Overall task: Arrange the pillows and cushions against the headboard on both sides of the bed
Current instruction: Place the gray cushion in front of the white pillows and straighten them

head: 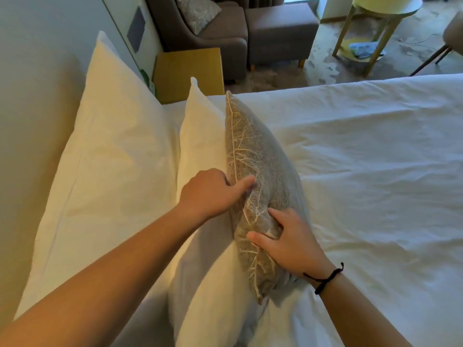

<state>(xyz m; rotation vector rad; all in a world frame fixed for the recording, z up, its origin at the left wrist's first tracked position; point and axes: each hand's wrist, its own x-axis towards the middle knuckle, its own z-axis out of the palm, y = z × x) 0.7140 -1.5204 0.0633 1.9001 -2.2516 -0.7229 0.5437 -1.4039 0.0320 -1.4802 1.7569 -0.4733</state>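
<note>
Grey woven cushion (260, 171) w/ pale branch pattern stands on edge on the white bed (375, 171), leaning on a small white pillow (200, 146); bigger white pillow (110, 156) behind, against headboard (32, 101). Left hand (210, 194) pinches cushion's top seam, thumb on front. Right hand (293, 241) lies flat on cushion face, fingers spread, black wrist cord (325, 279).
</note>
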